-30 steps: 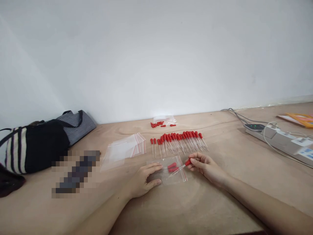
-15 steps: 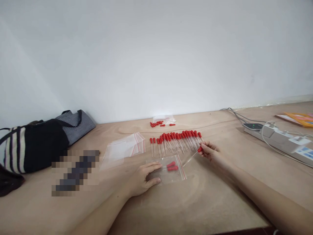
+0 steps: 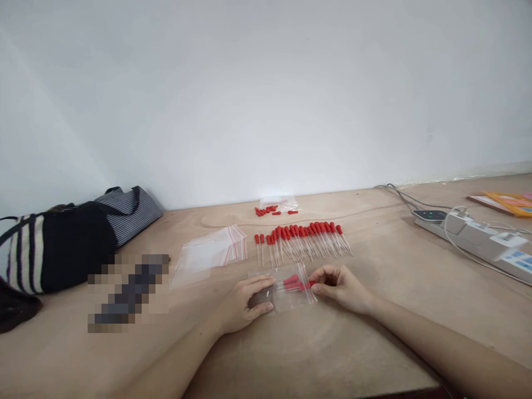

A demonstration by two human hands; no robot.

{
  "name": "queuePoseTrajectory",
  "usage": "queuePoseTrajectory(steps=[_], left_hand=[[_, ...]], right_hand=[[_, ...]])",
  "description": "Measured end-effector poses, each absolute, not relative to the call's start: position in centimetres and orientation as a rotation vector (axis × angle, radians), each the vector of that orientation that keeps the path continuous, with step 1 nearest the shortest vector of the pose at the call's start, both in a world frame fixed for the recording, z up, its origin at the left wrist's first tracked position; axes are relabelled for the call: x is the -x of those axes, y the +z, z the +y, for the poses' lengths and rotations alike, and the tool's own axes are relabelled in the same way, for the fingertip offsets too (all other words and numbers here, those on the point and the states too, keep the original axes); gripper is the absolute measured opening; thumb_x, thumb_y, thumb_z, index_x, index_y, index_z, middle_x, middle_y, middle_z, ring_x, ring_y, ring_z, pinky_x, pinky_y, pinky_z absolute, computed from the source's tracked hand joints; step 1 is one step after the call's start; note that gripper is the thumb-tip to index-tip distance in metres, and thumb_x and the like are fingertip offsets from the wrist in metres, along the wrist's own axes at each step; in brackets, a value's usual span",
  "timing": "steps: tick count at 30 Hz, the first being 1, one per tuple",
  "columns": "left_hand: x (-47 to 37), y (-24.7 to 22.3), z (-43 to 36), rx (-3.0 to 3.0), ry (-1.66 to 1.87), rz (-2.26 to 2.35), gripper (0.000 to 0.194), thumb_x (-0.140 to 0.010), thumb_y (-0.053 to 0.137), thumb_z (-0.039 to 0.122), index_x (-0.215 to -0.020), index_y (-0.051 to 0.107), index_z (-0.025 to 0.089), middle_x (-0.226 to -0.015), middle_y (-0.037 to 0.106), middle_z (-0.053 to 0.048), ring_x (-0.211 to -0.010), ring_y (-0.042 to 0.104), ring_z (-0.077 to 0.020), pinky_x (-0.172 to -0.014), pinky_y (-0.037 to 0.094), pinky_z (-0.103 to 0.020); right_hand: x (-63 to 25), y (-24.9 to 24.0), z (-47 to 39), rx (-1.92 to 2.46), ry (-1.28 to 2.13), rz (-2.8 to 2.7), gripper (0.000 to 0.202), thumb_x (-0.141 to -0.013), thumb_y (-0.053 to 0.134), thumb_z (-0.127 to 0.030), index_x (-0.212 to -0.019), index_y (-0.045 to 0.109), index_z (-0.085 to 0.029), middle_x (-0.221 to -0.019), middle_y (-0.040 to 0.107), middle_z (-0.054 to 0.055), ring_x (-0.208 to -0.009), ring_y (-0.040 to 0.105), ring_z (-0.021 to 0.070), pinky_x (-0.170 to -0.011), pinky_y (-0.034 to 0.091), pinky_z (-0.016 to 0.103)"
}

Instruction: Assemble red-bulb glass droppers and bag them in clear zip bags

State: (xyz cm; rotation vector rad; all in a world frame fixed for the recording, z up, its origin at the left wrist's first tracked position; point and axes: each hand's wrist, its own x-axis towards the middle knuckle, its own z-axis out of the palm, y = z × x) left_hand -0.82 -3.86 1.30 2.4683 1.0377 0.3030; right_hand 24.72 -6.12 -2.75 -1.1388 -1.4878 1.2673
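A clear zip-lock bag with a red stripe at its mouth lies on the table in front of me. Inside are droppers with red bulbs and clear stems. My left hand rests on the closed end of the bag, thumb and fingers apart. At the bag's mouth, my right hand pinches another dropper by its red bulb, the stem pointing left into the bag. Just beyond, a row of droppers lies side by side with bulbs away from me.
Flat zip-lock bags are fanned out left of the row. Loose red bulbs lie near the wall beside a clear bag. A white power strip with cables is at right; a black bag stands at left.
My right hand has moved left and toward me, bringing the dropper from beside the row into the bag's mouth. My left hand has stayed on the bag.
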Motion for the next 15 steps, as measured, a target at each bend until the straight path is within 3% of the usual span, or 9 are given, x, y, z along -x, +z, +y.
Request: queuePoseTrajectory(steps=[4, 9, 12, 15], left_hand=[[0.8, 1.3, -3.8, -2.462, 0.327, 1.028, 0.044, -0.077, 0.052, 0.036, -0.118, 0.049, 0.021, -0.124, 0.049, -0.007, -0.114, 0.044, -0.0221, -0.096, 0.034, -0.039], [0.7, 1.3, -3.8, -2.458, 0.335, 1.005, 0.044, -0.076, 0.053, 0.036, -0.117, 0.050, 0.020, -0.124, 0.049, -0.008, -0.115, 0.044, -0.0224, -0.096, 0.034, -0.039], [0.6, 1.3, -3.8, -2.460, 0.347, 1.006, 0.044, -0.076, 0.053, 0.036, -0.117, 0.050, 0.020, -0.123, 0.049, -0.008, -0.114, 0.044, -0.0222, -0.096, 0.035, -0.039], [0.5, 1.6, -3.9, -2.459, 0.336, 1.011, 0.043, -0.076, 0.053, 0.037, -0.116, 0.051, 0.020, -0.122, 0.051, -0.008, -0.113, 0.046, -0.0213, -0.095, 0.036, -0.037]], right_hand=[[-23.9, -2.5, -5.1, 1.234, 1.222, -1.629, 0.018, -0.059, 0.068, -0.026, -0.065, 0.055, -0.016, -0.044, 0.042, -0.007, -0.042, 0.034, 0.0045, -0.040, 0.024, 0.018], [-23.2, -2.6, -4.5, 1.296, 1.178, -1.664, 0.024, -0.053, 0.070, -0.027, -0.055, 0.050, -0.015, -0.047, 0.047, -0.006, -0.043, 0.038, 0.0047, -0.040, 0.027, 0.017], [-23.8, -2.0, -4.0, 1.281, 1.079, -1.869, 0.017, -0.058, 0.066, -0.027, -0.055, 0.055, -0.015, -0.050, 0.052, -0.004, -0.046, 0.043, 0.0066, -0.043, 0.031, 0.018], [-25.3, -0.5, -2.1, 1.231, 1.164, -2.091, 0.013, -0.065, 0.060, -0.029, -0.066, 0.063, -0.017, -0.059, 0.059, -0.002, -0.054, 0.051, 0.0096, -0.049, 0.036, 0.019]])
